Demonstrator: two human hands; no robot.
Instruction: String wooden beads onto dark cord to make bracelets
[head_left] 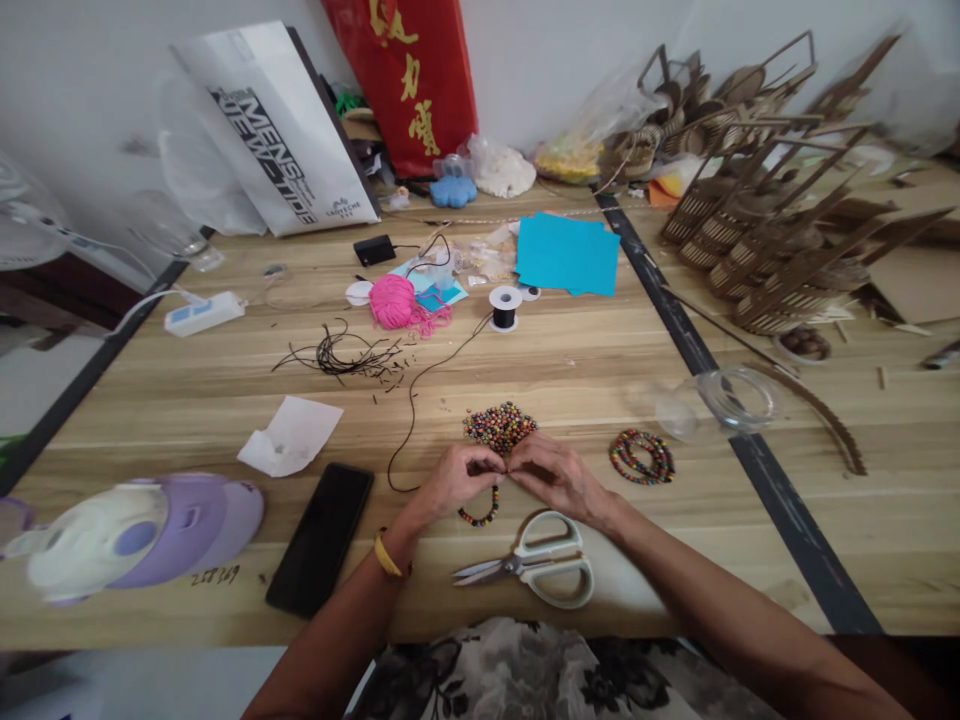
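Beaded strand (495, 504) beneath the fingertips

The left hand (459, 480) and right hand (561, 478) are held close together, fingers nearly closed; what is pinched, if anything, cannot be told. The strand is seen against the desk (585, 395), below the left hand. Loose beads (501, 425) are heaped just beyond.

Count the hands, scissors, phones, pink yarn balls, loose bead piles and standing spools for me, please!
Left hand and right hand: 2
Scissors: 1 pair
Phone: 1
Pink yarn ball: 1
Loose bead pile: 1
Standing spool: 1
Total: 7
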